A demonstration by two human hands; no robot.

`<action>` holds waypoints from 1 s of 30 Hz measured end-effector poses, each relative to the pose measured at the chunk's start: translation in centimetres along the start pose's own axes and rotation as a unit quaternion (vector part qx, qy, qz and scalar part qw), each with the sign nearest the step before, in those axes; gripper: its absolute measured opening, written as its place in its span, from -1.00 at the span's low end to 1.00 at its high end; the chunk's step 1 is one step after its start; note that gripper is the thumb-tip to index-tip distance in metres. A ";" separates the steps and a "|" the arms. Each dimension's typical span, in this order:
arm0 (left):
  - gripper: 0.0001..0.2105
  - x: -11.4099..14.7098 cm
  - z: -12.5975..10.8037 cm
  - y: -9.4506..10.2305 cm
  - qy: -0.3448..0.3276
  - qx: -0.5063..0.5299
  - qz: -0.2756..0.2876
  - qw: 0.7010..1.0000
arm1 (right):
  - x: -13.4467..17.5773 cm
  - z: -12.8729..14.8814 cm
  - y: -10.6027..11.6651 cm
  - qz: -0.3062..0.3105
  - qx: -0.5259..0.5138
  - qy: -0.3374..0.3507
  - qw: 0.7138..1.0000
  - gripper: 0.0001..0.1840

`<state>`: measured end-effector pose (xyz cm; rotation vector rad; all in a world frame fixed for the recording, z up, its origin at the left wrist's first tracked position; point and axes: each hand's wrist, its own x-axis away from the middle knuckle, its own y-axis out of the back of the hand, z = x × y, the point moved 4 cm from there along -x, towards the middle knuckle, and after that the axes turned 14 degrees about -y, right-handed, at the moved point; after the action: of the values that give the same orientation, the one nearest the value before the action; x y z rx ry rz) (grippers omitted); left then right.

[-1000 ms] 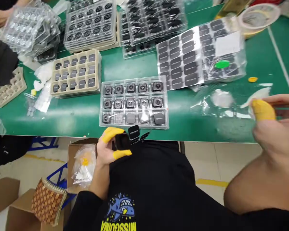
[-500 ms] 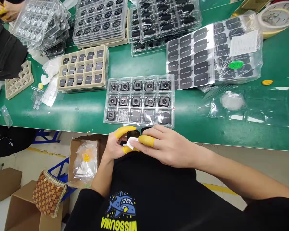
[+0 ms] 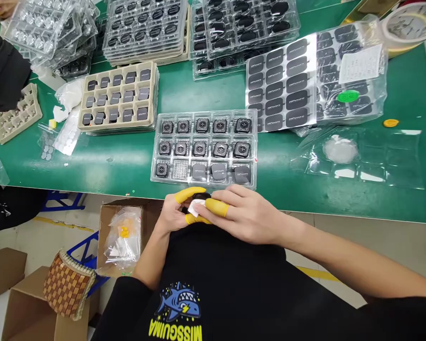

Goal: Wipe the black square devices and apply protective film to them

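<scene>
Between my hands, in front of my chest at the table's near edge, is a dark smartwatch body [image 3: 200, 195], mostly covered by fingers. My left hand [image 3: 172, 213], with yellow finger cots on thumb and finger, grips it by its sides. My right hand [image 3: 246, 214], one finger in a yellow cot, pinches a small white wipe [image 3: 196, 207] against the watch. Just beyond lies a clear plastic tray [image 3: 152, 163]. Watch bodies fill its two far rows and one near-row pocket; three near-row pockets hold dark labelled squares, and one pocket is vacant.
A beige tray stack [image 3: 118, 128] stands at the left, with clear tray stacks [image 3: 145, 47] behind. Sheets of black stickers [image 3: 280, 85], a tape roll [image 3: 410, 23] and clear film [image 3: 372, 156] lie to the right. Below the table sits a cardboard box [image 3: 102, 246]. Another person's hand [image 3: 2, 10] shows far left.
My hands keep hold of the watch and the wipe. The watch has turned a little and shows less of its dark face. The view has shifted slightly.
</scene>
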<state>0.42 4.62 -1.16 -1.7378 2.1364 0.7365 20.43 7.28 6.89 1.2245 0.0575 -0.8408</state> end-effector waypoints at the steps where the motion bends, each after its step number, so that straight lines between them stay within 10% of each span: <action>1: -0.32 0.0 0.0 0.0 -0.011 -0.003 -0.003 1.000 | -0.3 0.0 -0.1 0.006 -0.002 -0.011 1.000 -0.59; 14: -0.29 0.1 0.6 0.8 0.059 0.073 -0.091 0.991 | 0.2 -1.7 2.9 -0.099 0.008 -0.101 0.990 -0.47; 23: -0.26 -0.8 0.8 0.5 0.069 0.105 -0.076 0.989 | -2.9 -0.3 0.6 -0.003 0.016 0.009 1.000 -0.68; 30: -0.25 0.2 1.1 1.2 0.055 0.143 -0.110 0.982 | -1.8 -1.6 3.1 0.080 -0.019 0.060 0.995 -0.69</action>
<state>-0.89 5.25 -1.87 -1.8492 1.9574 0.2659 21.61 9.82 9.65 1.2264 0.0722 -0.6240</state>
